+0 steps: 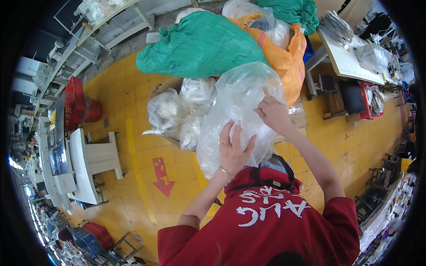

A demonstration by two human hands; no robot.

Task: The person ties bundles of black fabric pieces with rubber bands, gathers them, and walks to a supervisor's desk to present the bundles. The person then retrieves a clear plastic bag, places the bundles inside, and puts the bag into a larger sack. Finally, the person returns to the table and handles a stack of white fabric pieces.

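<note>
A: How far along?
B: Seemingly unfinished: near the carton's (174, 82) right edge, a crinkled, bulging, translucent plastic bag (237, 104) is being handled; what is left cannot be told.
A: And the hands?
B: The left hand (234, 153) is being spread wide against it; the right hand (273, 114) is being curled, grip unclear.

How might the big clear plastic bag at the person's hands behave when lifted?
The clear plastic bag would likely flop: its film is creased. Its gloss suggests slipperiness. Thin and translucent, it may be light for its size.
</note>
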